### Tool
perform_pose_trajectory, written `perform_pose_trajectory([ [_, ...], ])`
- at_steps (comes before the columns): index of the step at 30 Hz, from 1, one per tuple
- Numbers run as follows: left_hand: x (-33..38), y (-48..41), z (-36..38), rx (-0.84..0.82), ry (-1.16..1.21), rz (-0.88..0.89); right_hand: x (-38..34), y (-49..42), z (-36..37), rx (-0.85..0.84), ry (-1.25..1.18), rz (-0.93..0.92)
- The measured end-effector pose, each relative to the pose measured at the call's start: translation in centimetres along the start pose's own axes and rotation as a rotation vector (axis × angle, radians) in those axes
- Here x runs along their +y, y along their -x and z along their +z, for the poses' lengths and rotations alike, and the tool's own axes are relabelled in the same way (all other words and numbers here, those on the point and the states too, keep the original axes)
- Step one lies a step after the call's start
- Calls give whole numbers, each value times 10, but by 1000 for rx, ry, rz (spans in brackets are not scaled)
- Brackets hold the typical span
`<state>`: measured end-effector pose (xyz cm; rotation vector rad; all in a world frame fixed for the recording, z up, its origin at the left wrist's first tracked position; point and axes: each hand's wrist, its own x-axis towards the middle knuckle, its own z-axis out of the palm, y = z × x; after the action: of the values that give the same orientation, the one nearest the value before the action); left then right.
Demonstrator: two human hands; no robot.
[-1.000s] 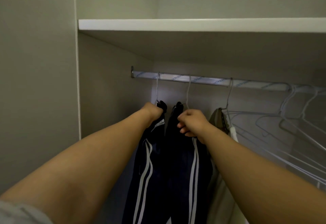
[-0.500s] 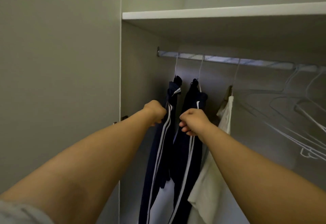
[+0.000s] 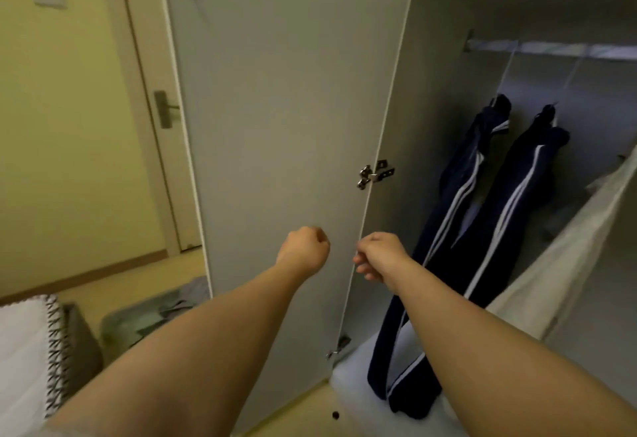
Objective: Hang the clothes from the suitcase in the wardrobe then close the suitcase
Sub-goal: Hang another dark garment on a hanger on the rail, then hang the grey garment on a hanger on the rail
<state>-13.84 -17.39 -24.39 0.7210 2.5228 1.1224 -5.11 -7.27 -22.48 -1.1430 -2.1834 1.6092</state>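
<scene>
Risk from here: grey clothes (image 3: 188, 298) lie in the open suitcase (image 3: 127, 330) on the floor, low left, and if I shut it now they would go unhung. Both my arms stretch out before the wardrobe door (image 3: 275, 109), near the hung navy tracksuits (image 3: 510, 216). The left hand (image 3: 303, 250) is balled in an empty fist, and the right hand (image 3: 381, 257) has its fingers curled, gripping nothing.

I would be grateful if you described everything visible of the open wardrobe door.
The wardrobe door is a pale grey flat panel, smooth like laminated board, standing upright and swung open. A metal hinge at mid-height and a lower hinge join its right edge to the wardrobe's side wall. The left hand, fingers curled, is in front of it; contact cannot be told.
</scene>
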Motion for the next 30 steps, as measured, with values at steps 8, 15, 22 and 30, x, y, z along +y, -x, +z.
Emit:
perform_pose_trajectory([
  [8,-166,30,-48,-20,40,-298,36,-3,167,-355,179,160],
  [15,-283,22,-112,74,88,-529,30,9,316,-681,340,230],
  [22,-382,5,-160,126,162,-700,18,-23,435,-676,412,265],
  [30,-475,-40,-183,-11,120,-770,47,-84,517,-599,430,363],
])
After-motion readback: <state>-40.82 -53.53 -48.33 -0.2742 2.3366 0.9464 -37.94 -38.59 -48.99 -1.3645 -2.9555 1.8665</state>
